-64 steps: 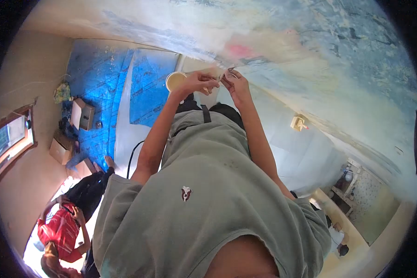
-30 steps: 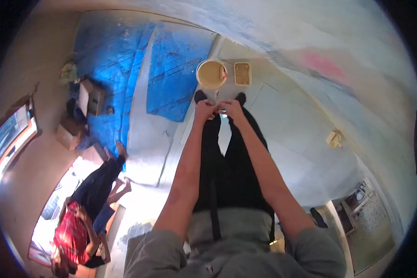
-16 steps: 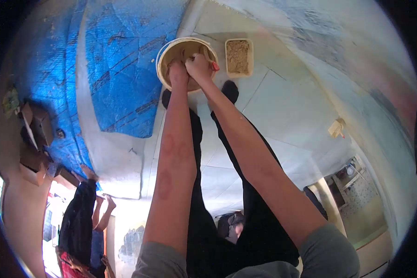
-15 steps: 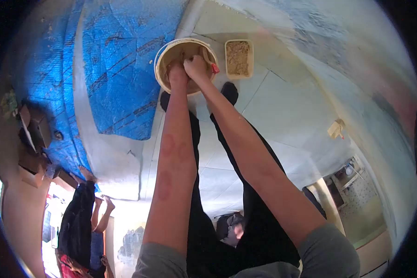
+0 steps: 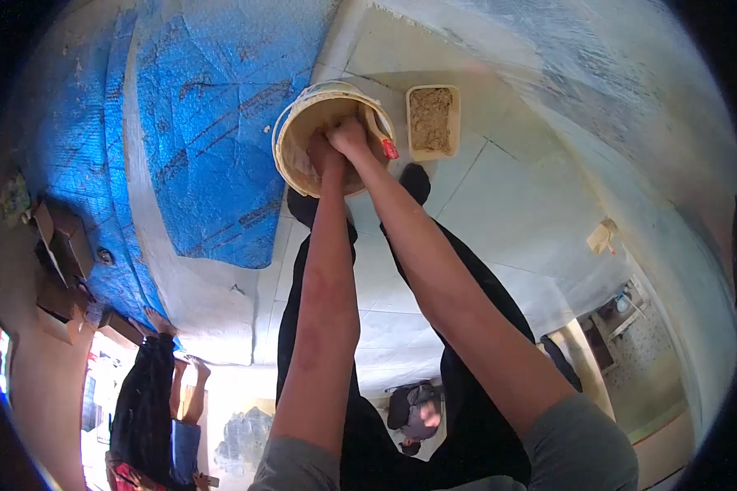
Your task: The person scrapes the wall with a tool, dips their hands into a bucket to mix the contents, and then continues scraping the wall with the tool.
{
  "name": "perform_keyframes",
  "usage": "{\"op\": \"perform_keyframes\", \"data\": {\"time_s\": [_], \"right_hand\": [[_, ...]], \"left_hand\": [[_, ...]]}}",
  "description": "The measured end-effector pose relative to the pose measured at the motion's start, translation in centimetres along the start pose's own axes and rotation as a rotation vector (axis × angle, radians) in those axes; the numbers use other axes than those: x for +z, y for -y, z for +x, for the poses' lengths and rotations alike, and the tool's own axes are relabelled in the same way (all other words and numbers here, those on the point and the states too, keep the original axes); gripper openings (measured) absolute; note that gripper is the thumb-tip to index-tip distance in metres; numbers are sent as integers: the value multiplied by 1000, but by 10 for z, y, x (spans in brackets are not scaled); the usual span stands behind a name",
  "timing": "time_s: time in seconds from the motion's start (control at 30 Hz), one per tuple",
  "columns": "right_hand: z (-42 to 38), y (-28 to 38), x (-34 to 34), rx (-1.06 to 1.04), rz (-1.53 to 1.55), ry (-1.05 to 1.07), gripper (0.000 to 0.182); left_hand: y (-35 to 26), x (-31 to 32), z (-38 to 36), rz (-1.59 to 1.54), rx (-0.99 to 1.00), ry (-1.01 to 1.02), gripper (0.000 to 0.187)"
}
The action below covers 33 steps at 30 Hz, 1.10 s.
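A pale bucket (image 5: 285,159) with a crusted rim stands on the floor between my feet, tilted a little toward me. Both of my hands reach down into it. My right hand (image 5: 348,137) is closed like a fist, close against my left hand (image 5: 323,153). The left fingers appear curled too, but they are mostly hidden. Whatever the hands grip is too dark to make out. Against the bucket's right inner wall leans a tool with a pale shaft and a red end (image 5: 390,149), untouched by my hands.
Right of the bucket sits a rectangular tub (image 5: 432,123) of brownish, lumpy material. A blue sheet (image 5: 213,147) covers floor on the left. Cardboard boxes (image 5: 61,245) stand at far left. Other people (image 5: 143,401) are at lower left, another person (image 5: 418,413) behind my legs.
My view has shifted, so the bucket and tub appear slightly lower and further right. Both hands stay inside the bucket. The bucket's opening tips a bit more toward me.
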State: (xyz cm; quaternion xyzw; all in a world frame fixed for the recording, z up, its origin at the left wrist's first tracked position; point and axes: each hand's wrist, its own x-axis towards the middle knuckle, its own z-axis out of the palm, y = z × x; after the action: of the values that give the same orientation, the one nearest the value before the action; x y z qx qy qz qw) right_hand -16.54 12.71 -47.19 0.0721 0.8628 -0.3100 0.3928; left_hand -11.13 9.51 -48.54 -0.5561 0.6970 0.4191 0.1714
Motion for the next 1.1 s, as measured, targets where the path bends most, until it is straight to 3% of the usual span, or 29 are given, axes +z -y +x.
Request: {"op": "perform_keyframes", "data": {"time_s": [0.13, 0.23, 0.33, 0.4, 0.43, 0.47, 0.5, 0.53, 0.6, 0.63, 0.7, 0.73, 0.8, 0.87, 0.9, 0.93, 1.03, 1.1], "right_hand": [[6, -11, 9, -99, -206, -31, 39], [9, -10, 19, -54, -206, -90, 43], [10, 2, 16, 62, -125, -119, 45], [14, 7, 4, 131, -167, 148, 55], [26, -1, 9, 129, -165, 147, 55], [52, -30, 33, 58, 4, 65, 56], [45, -19, 31, -10, 175, -11, 57], [41, -12, 19, 3, 63, 139, 56], [41, -24, 36, -8, -50, -65, 46], [41, -34, 39, -12, -64, -57, 46], [39, -41, 38, -283, -194, 82, 49], [41, -42, 32, -283, -196, 83, 49], [47, -44, 27, -163, -256, 277, 53], [69, -105, 60, -167, -209, 305, 55], [104, -117, 108, -170, -168, 327, 58], [100, -116, 107, -162, -165, 327, 58], [104, -96, 102, -144, -121, 283, 57], [104, -89, 92, -134, -97, 255, 57]], "left_hand": [[-6, -17, -17, 93, 88, 18, 37], [14, -13, -1, 139, 127, 44, 38], [-10, -45, -13, 286, 210, 112, 36], [-11, -50, -15, 263, 286, 140, 32], [-13, -48, -18, 263, 288, 137, 32], [-11, -44, -24, 224, 306, 92, 31], [-2, -43, -26, 189, 319, 45, 29], [4, -43, -20, 198, 310, 43, 29], [7, -29, -9, 302, 250, 46, 29], [8, -27, -12, 291, 238, 45, 29], [-7, -32, -19, 219, 217, -2, 27], [-16, -35, -24, 187, 212, -24, 27], [-32, -38, -43, 106, 161, -82, 25], [-34, -42, -47, 25, 102, -142, 23], [-27, -40, -43, 29, 199, -127, 23], [-20, -40, -40, 35, 295, -108, 24], [-35, -56, -36, 162, 307, 26, 25], [-33, -54, -35, 138, 317, -1, 25]]}}
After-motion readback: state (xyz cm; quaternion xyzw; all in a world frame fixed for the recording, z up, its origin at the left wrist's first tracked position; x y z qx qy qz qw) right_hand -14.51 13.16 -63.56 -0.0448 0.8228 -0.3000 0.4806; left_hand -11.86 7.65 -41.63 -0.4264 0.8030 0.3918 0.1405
